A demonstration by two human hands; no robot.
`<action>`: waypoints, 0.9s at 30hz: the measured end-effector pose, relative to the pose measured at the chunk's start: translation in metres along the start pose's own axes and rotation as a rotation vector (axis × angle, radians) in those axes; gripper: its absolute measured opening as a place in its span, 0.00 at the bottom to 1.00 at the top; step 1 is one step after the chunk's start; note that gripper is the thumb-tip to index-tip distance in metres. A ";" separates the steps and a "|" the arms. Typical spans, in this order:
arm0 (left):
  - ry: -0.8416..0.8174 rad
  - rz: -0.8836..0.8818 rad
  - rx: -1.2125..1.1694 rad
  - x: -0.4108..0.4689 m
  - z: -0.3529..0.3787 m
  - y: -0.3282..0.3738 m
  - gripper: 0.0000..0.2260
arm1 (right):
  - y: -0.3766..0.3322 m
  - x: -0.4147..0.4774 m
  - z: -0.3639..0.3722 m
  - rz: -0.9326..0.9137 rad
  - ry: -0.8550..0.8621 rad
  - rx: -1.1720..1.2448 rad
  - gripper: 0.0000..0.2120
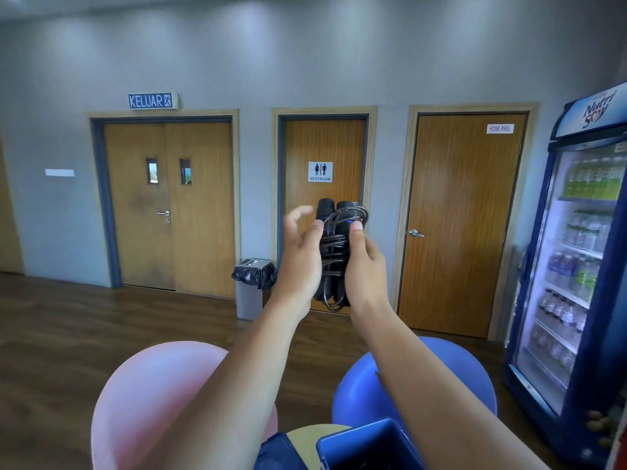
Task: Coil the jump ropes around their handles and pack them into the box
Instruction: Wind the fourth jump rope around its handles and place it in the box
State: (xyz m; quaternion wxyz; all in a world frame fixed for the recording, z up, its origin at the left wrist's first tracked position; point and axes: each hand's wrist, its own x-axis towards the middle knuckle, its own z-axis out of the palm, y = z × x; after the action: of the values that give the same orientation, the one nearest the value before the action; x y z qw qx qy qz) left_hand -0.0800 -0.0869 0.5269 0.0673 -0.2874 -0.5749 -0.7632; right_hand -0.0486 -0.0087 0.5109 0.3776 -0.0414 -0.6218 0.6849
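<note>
Out in front, well above the blue box [356, 446], the coiled jump rope [334, 256] is clamped in the right hand [368, 266] while the left hand [300, 256] lifts its fingers [298, 212] apart, so the slack top loop could spring loose and unwind.

Lighting is even and moderately bright. Soft pools are thrown from overhead onto the far wall [305, 62]. The brightest area is given by the lit drinks fridge [576, 266] at right, which is slightly washed out. Motion blur is seen on the fingers [298, 212] of the left hand [300, 262]. The right hand [366, 266] and jump rope [334, 249] are rendered sharper. The door frames [471, 108] are bowed by wide-angle distortion. The near pink ball [152, 401] is soft.
</note>
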 end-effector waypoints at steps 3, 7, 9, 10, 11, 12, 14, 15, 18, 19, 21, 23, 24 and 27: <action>-0.040 -0.169 -0.084 0.003 0.000 0.006 0.10 | 0.000 -0.003 -0.005 -0.021 0.014 -0.005 0.29; -0.116 -0.284 -0.010 -0.006 0.006 0.018 0.10 | -0.005 -0.008 -0.009 -0.002 0.012 0.043 0.31; -0.092 -0.299 0.037 -0.006 0.008 0.017 0.10 | -0.005 -0.008 -0.009 0.026 0.013 0.068 0.35; -0.085 -0.290 0.047 -0.005 0.009 0.015 0.09 | -0.004 -0.006 -0.009 0.037 0.012 0.078 0.34; -0.083 -0.261 0.063 -0.005 0.010 0.014 0.09 | -0.004 -0.006 -0.010 0.047 0.007 0.084 0.32; -0.077 -0.222 0.087 -0.006 0.011 0.012 0.08 | -0.002 -0.006 -0.011 0.058 0.006 0.089 0.29; -0.069 -0.141 0.122 -0.008 0.014 0.010 0.09 | 0.001 -0.004 -0.013 0.078 0.018 0.090 0.26; -0.065 -0.109 0.135 -0.010 0.016 0.009 0.11 | 0.003 -0.003 -0.014 0.086 0.023 0.091 0.25; -0.057 -0.056 0.176 -0.012 0.018 0.005 0.14 | 0.005 -0.002 -0.017 0.114 0.017 0.109 0.21; -0.060 -0.053 0.183 -0.013 0.017 0.005 0.14 | 0.005 -0.002 -0.019 0.120 0.017 0.114 0.21; -0.072 -0.065 0.190 -0.013 0.018 0.005 0.14 | 0.006 -0.002 -0.021 0.120 0.031 0.122 0.21; -0.090 -0.068 0.210 -0.013 0.019 0.005 0.13 | 0.005 -0.002 -0.021 0.110 0.048 0.121 0.21; -0.097 -0.072 0.213 -0.013 0.019 0.004 0.12 | 0.005 -0.002 -0.021 0.099 0.056 0.116 0.21; -0.090 -0.083 0.166 -0.014 0.020 0.003 0.13 | 0.002 -0.002 -0.022 0.063 0.079 0.104 0.22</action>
State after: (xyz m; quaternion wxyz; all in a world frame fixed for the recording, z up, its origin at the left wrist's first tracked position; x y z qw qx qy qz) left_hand -0.0601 -0.0728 0.5260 0.0332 -0.2905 -0.6501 -0.7014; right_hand -0.0370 0.0081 0.5037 0.3817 -0.0685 -0.5681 0.7259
